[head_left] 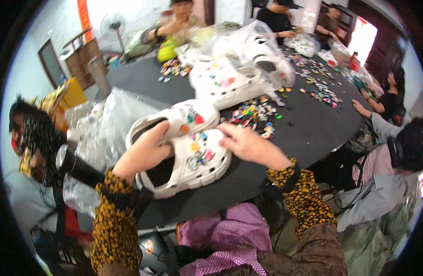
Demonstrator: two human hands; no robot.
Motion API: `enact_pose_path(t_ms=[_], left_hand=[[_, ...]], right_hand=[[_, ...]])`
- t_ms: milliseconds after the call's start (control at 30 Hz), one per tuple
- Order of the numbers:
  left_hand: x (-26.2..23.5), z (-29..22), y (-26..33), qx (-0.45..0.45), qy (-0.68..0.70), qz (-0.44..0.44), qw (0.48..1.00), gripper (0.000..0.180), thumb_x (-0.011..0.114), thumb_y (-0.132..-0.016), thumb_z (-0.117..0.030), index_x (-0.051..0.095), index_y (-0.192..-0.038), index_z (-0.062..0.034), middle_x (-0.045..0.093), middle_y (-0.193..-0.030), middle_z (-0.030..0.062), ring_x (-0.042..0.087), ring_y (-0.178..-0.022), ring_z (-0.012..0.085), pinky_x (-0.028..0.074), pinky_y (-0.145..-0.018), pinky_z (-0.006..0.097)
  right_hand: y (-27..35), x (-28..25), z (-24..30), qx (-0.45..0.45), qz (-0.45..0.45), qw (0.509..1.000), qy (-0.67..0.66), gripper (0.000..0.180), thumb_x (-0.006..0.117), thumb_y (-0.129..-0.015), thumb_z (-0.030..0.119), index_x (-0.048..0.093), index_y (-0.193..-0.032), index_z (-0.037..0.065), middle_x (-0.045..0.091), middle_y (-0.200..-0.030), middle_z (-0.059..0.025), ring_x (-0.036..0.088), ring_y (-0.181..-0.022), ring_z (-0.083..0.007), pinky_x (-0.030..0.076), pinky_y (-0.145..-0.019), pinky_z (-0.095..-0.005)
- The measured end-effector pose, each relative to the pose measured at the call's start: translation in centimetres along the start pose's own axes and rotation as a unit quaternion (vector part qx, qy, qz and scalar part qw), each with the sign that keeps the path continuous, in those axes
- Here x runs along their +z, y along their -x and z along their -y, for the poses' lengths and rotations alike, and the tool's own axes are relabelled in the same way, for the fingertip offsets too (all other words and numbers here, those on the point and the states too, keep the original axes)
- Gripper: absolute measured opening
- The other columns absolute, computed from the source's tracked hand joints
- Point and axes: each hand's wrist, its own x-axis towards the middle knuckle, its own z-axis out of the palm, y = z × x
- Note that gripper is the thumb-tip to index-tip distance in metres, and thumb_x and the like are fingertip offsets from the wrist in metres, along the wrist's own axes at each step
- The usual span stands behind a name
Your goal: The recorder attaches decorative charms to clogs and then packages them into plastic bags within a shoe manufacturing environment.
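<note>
Head view: we find a pair of white clogs at the near edge of the round black table (308,133), directly in front of the person. Our left hand (145,154) grips the heel opening of the near clog (193,170), fingers curled over its rim and thumb up against the far clog (184,117), which lies just behind and touching it. Our right hand (248,145) rests flat and half open on the toe end of the near clog, holding nothing we can make out; its fingertips lie beside the small coloured charms (200,156) fixed to the upper. The far clog carries charms as well. Loose charms (253,115) lie scattered on the table just beyond the right hand, with more (319,78) towards the far right edge. Bagged white clogs (239,69) in clear plastic sit heaped near the table's centre. Clear plastic wrapping (105,119) is piled at the left edge. Other people sit along the far and right edges; a pink checked cloth (239,230) lies below the near edge.
</note>
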Motion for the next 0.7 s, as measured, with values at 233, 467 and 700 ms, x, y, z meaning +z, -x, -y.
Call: enact_pose_path(t_ms=[233, 467, 700], left_hand=[[2.4, -0.5, 0.2, -0.025, -0.103, -0.085, 0.991, 0.013, 0.052, -0.077, 0.002, 0.051, -0.089, 0.0039, 0.057, -0.079, 0.0287, 0.055, -0.08, 0.047, 0.046, -0.067, 0.044], [2.9, -3.0, -1.7, 0.01, -0.062, -0.086, 0.994, 0.008, 0.052, -0.076, 0.005, 0.051, -0.084, 0.0047, 0.056, -0.072, 0.0231, 0.055, -0.066, 0.0372, 0.044, -0.06, 0.036], [5.5, -7.3, -6.1, 0.087, -0.06, -0.083, 0.991, 0.008, 0.054, -0.077, 0.001, 0.055, -0.085, 0.002, 0.059, -0.074, 0.0225, 0.059, -0.068, 0.0367, 0.046, -0.06, 0.038]], right_hand=[[2.1, 0.4, 0.2, 0.03, 0.035, 0.993, -0.11, 0.063, 0.057, -0.09, 0.032, 0.033, -0.134, -0.007, 0.058, -0.11, -0.0305, 0.059, -0.103, -0.0384, 0.046, -0.088, -0.0413], [6.2, -3.6, 1.9, -0.005, -0.036, 0.998, -0.043, 0.062, 0.057, -0.09, 0.03, 0.032, -0.137, -0.003, 0.053, -0.118, -0.0291, 0.057, -0.103, -0.0404, 0.046, -0.088, -0.0416], [9.8, -7.9, 2.1, 0.028, -0.186, 0.981, 0.053, 0.054, 0.062, -0.087, 0.018, 0.04, -0.133, 0.001, 0.051, -0.126, -0.0242, 0.054, -0.112, -0.0373, 0.046, -0.091, -0.0394]])
